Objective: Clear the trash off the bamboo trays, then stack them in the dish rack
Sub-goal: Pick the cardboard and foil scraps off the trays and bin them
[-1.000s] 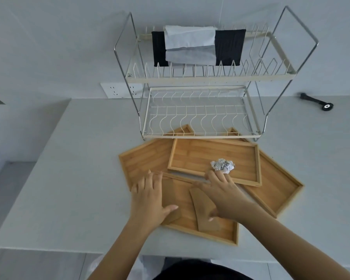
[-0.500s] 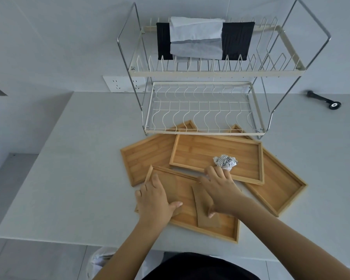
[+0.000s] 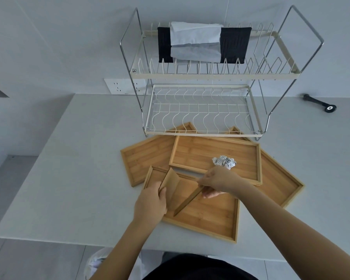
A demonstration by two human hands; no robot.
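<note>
Several bamboo trays overlap on the white table below a two-tier wire dish rack [image 3: 202, 122]. The nearest tray [image 3: 210, 215] holds two brown cardboard scraps. My left hand [image 3: 150, 203] grips one scrap [image 3: 171, 183], lifted on edge at the tray's left end. My right hand [image 3: 218, 180] pinches the other scrap [image 3: 187, 203], raised edge-on so it looks like a thin strip. A crumpled ball of printed paper [image 3: 223, 161] lies in the middle tray [image 3: 200, 152], just beyond my right hand. A left tray [image 3: 143, 158] and a right tray [image 3: 279, 184] lie partly beneath.
Black and white cloths [image 3: 202, 44] hang on the rack's upper tier. A black tool [image 3: 319, 103] lies at the far right of the table. A wall socket [image 3: 123, 86] is behind the rack. A bag-lined bin [image 3: 99, 261] stands on the floor below the table's front edge.
Both hands were flat on the cardboard scraps in the near tray; now each has closed on a scrap and tipped it up off the tray floor.
</note>
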